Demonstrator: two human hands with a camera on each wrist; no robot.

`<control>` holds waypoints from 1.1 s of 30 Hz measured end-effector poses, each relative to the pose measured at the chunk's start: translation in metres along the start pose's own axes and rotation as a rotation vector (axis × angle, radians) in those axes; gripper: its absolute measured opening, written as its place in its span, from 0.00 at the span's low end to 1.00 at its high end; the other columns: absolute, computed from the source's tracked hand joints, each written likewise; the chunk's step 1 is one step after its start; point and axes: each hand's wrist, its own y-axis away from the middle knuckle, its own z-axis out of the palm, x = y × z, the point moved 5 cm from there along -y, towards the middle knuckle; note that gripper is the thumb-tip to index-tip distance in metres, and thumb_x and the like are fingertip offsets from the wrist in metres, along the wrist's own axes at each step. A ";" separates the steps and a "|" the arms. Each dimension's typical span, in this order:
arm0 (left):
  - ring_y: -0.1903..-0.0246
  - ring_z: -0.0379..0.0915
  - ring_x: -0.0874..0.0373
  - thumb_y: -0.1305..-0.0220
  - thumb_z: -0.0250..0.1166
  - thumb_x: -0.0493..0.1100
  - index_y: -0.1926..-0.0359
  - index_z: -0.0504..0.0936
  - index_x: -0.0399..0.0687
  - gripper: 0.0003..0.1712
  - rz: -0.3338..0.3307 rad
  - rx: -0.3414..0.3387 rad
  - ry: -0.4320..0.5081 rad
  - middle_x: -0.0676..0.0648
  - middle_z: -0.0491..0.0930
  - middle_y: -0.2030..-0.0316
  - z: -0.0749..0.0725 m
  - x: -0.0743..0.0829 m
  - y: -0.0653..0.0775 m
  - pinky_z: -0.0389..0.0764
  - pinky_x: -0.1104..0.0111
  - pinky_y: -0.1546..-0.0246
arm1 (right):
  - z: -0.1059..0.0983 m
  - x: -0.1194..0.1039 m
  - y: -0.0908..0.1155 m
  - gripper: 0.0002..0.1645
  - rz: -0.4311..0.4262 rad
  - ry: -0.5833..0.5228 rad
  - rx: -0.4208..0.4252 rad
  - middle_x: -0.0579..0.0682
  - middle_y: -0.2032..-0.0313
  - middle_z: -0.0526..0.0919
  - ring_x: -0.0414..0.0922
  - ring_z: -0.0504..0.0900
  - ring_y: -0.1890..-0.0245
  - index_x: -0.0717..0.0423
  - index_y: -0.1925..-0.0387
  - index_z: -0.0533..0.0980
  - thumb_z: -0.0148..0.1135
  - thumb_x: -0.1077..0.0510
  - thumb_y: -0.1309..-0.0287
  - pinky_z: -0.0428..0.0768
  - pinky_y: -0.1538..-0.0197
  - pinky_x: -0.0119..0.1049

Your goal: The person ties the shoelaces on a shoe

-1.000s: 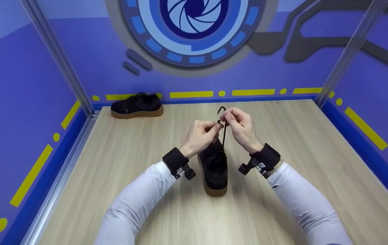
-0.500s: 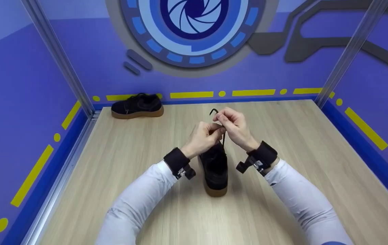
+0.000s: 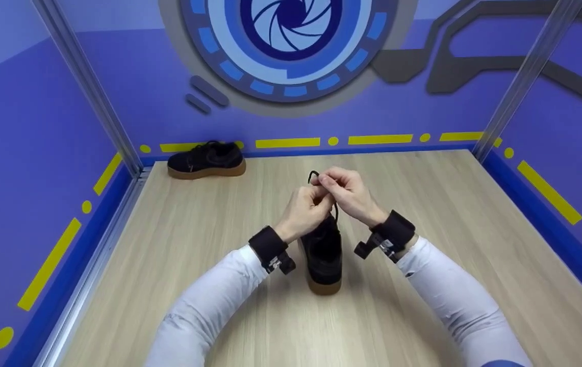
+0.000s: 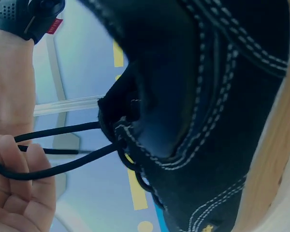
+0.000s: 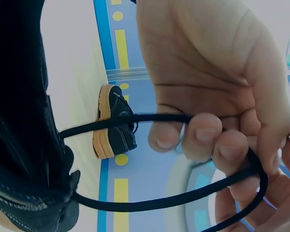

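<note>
A black lace-up shoe (image 3: 324,267) with a brown sole stands on the table, heel towards me. Above its front, my left hand (image 3: 303,210) pinches the black shoelace (image 5: 135,207) between thumb and fingers. My right hand (image 3: 350,194) meets it fingertip to fingertip and pinches lace too, part of which arches up beyond the fingers. In the left wrist view, strands of lace (image 4: 63,168) run from the shoe collar to the fingers. The right wrist view shows the left palm, the lace bent round by the thumb; the exact crossing is partly hidden.
A second black shoe (image 3: 206,160) with a brown sole sits at the table's back left, toe to the left. Blue-purple panels (image 3: 291,122) enclose the back and sides of the wooden table (image 3: 270,316), with metal posts (image 3: 86,86) at the corners.
My right hand has come left and slightly down against the left hand. The bent lace end has shifted left with it. My left hand has edged right; the shoes stay in place.
</note>
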 end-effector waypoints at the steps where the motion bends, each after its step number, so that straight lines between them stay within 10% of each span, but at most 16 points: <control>1: 0.81 0.70 0.67 0.28 0.63 0.39 0.74 0.85 0.44 0.15 -0.001 0.006 0.010 0.57 0.76 0.83 0.000 0.000 0.001 0.69 0.73 0.77 | -0.001 0.001 0.000 0.14 0.013 0.007 -0.003 0.65 0.58 0.88 0.43 0.85 0.61 0.70 0.57 0.85 0.56 0.65 0.22 0.81 0.58 0.31; 19: 0.81 0.75 0.61 0.23 0.61 0.39 0.67 0.87 0.38 0.15 -0.110 0.043 0.191 0.46 0.78 0.82 -0.002 -0.011 0.011 0.73 0.74 0.79 | -0.031 0.027 0.020 0.17 0.145 0.111 -0.020 0.67 0.58 0.89 0.44 0.85 0.60 0.70 0.55 0.87 0.58 0.77 0.42 0.81 0.59 0.26; 33: 0.80 0.77 0.62 0.23 0.61 0.39 0.64 0.90 0.41 0.13 -0.125 0.053 0.165 0.47 0.80 0.81 -0.004 -0.015 0.014 0.76 0.74 0.78 | -0.024 -0.019 0.025 0.08 0.091 0.195 0.003 0.59 0.75 0.85 0.33 0.72 0.82 0.74 0.63 0.86 0.64 0.76 0.43 0.68 0.79 0.22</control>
